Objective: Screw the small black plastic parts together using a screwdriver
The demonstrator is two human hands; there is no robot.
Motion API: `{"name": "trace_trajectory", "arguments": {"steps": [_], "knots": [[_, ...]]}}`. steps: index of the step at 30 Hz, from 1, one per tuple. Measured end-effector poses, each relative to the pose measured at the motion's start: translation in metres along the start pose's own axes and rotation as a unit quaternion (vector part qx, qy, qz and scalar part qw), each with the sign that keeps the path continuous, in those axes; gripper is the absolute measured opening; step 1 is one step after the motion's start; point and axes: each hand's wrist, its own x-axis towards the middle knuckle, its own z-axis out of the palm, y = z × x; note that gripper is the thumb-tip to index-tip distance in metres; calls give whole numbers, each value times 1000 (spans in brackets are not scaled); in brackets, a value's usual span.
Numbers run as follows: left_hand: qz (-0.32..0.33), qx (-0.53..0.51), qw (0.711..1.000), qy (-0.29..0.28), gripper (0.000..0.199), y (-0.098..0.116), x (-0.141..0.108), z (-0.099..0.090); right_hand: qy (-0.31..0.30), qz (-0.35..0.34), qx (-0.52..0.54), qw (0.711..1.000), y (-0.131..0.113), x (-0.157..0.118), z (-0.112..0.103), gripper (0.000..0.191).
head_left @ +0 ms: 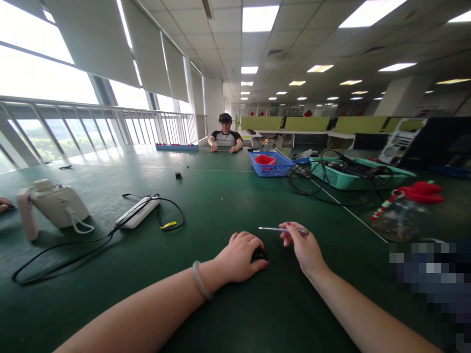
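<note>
One black thing (259, 254) is in L hand (240, 257), fingers curled round it. R hand (304, 246) pinches screwdriver (271, 229), tip to L, over table (235, 318).

Your tabletop (217, 196) is dark green, crossed by thin pale lines. Your slim metal screwdriver (273, 229): silver shaft, purplish handle. Small object (259, 254) at your left hand (240, 257): glossy black. Your nails (266, 264) are pinkish red, your round bangle (201, 280) pale grey. Left of you: white oblong power strip (135, 218), black cable (110, 235), yellow tag (169, 225), beige bottle (59, 206). Right: blue plastic basket (274, 170), red tray (265, 160) inside; teal plastic basket (342, 181); clear jar (399, 218), red lid (421, 192), strap (382, 208) banded red-white-green. Person opposite you wears a grey shirt (225, 139), black sleeves. Lime-green partitions (261, 123) behind.
</note>
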Motion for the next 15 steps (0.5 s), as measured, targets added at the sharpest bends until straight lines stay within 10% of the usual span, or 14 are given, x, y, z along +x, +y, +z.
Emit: {"name": "trace_trajectory", "arguments": {"steps": [8, 15], "knots": [[41, 24, 999, -25, 28, 30, -6, 12, 10, -17, 6, 1000, 7, 3, 1, 39], [20, 28, 998, -44, 22, 9, -30, -11, -31, 2, -20, 999, -3, -5, -3, 36]]}}
